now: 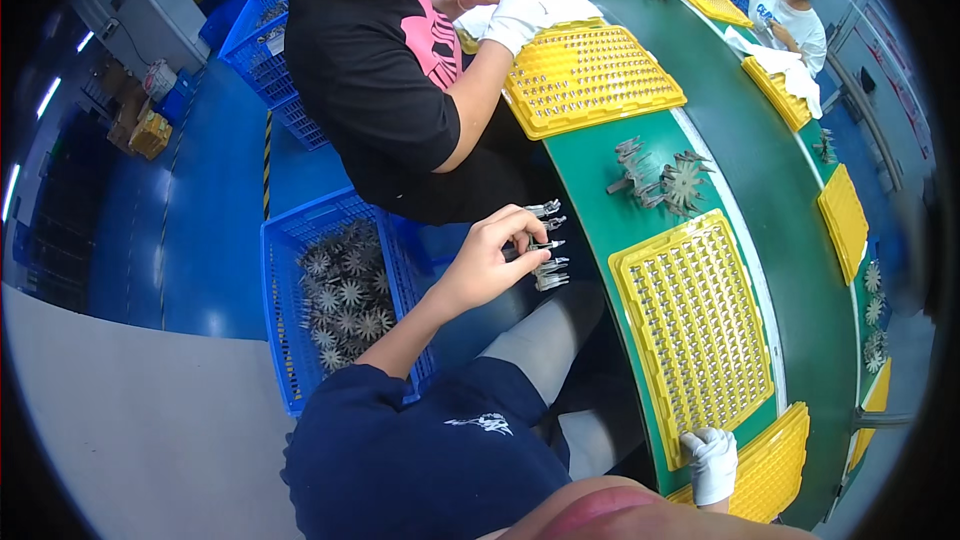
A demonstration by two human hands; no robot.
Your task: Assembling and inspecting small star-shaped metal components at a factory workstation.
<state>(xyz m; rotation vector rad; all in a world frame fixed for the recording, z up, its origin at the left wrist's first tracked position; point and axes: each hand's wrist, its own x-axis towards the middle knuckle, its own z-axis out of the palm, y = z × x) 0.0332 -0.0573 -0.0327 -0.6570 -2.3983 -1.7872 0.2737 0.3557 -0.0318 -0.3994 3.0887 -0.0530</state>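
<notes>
My bare left hand (492, 258) is closed round a grey metal part with star-like prongs (550, 275), held out between my body and the bench edge. Some of its prongs are behind my fingers. On the green bench lies a yellow tray (618, 262) with rows of small shiny metal pieces. At its near end is my right hand (712, 462) in a white glove, fingers curled down against the tray's corner. Whatever those fingertips hold, if anything, is hidden. Several similar pronged metal parts (685, 183) stand just beyond the tray.
Left of me stands a blue crate (272, 320) full of pronged parts. Another yellow tray (790, 450) lies by my right hand. A co-worker in a black shirt (370, 70) handles a white cloth over a farther tray (560, 127). Another person works across the curved bench (740, 155).
</notes>
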